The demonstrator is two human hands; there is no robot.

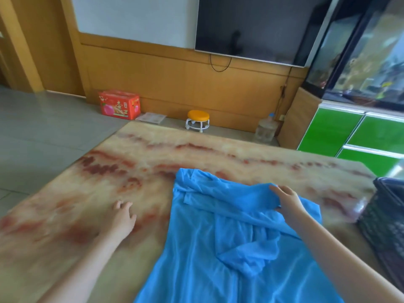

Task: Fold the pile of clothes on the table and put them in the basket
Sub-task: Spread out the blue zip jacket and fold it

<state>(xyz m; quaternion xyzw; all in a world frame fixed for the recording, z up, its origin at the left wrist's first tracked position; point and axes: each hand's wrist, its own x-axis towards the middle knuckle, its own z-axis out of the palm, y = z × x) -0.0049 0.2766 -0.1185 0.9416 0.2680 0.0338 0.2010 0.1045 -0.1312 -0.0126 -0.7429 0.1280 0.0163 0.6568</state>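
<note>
One blue garment on the marble-patterned table, and it's spread long, running from mid-table down to the near edge and out of the bottom of the shot. Its upper part is bunched and folded across itself. The right hand is on that bunched top section, fingers over a ridge of cloth and thumb tucked under it, so that's a pinch on the fold. The left hand is out over bare tabletop, to the left of the garment and apart from it, fingers loose and slightly spread with nothing in them. Whether it's touching the surface, can't tell, it's blurred.

The basket, dark and woven-looking, sits at the table's right edge, cut off by the frame, just beside the garment's right side.

Now for writing: there's a red carton on the floor by the wood-panelled wall, with peach pictures and yellow characters on its front, but they're too soft to read. Beside it lies a flat printed sheet, also illegible. An orange-topped stool and a clear water jug stand further right, with a dark television on the wall above
</note>
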